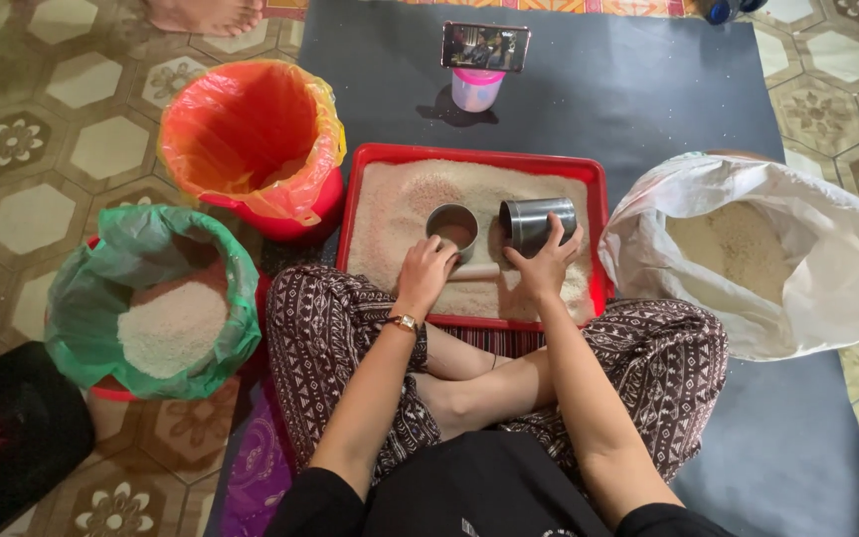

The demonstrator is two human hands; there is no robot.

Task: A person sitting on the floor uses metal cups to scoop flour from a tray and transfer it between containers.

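A red tray [472, 155] spread with white rice lies on the mat in front of my crossed legs. Two steel cups sit in it. My left hand [424, 272] grips the near rim of the upright steel cup [452, 225], which holds some rice. My right hand [547, 267] holds the second steel cup [535, 221], tipped on its side with its mouth facing left. A pale stick-like piece [474, 271] lies on the rice between my hands.
A red bucket lined with orange plastic [251, 139] stands left of the tray. A green bag of rice [166, 308] sits nearer left. A large white sack of rice [758, 249] is on the right. A phone on a pink-lidded jar [484, 60] stands beyond the tray.
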